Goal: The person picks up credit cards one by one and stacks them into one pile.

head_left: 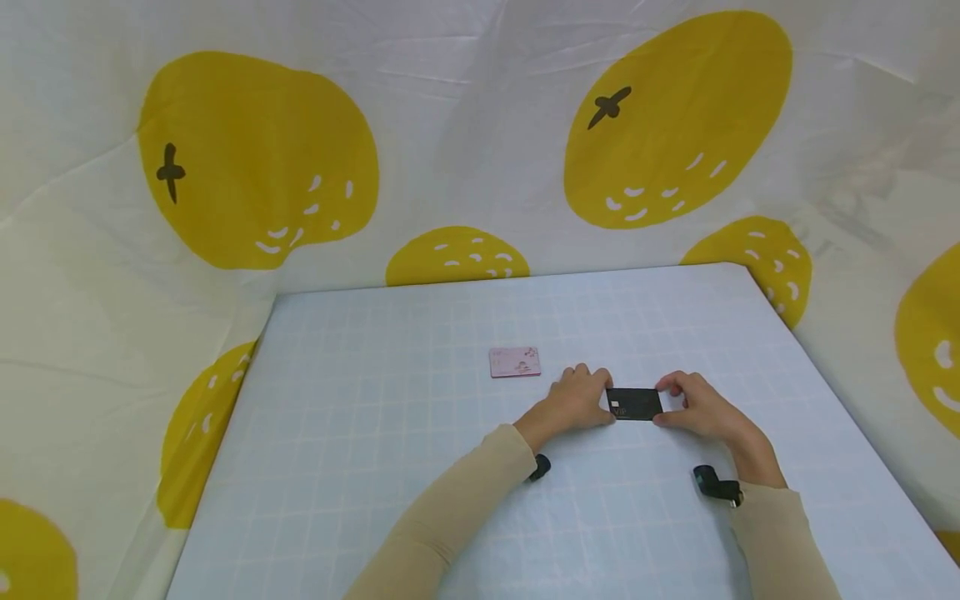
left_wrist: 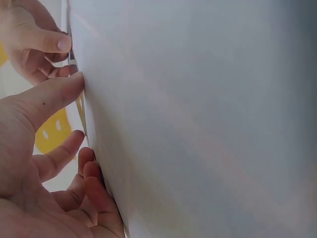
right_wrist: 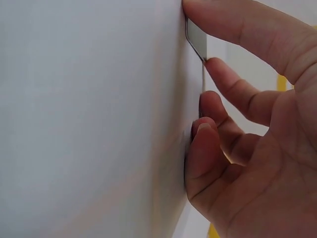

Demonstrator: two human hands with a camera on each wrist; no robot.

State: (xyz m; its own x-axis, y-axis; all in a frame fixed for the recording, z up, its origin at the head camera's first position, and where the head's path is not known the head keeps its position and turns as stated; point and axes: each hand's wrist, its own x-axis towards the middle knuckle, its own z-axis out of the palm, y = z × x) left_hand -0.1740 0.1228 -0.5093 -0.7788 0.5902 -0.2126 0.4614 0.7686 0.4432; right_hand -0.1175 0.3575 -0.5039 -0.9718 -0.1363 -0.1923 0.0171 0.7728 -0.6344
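Note:
A black card marked "VIP", with a small light square near its left end, lies flat on the table between both hands. My left hand holds its left end, thumb at the near corner and index finger at the far one. At the right end, my right hand pinches the card's two corners the same way. The right wrist view shows the card edge-on between thumb and index finger, the other fingers curled against the tabletop. A pink card with a printed pattern lies left of and beyond the black one.
The table has a pale blue checked cover. Behind it and along its sides hangs a white cloth printed with large yellow fruit. Small black devices are worn at both wrists, below the beige sleeves.

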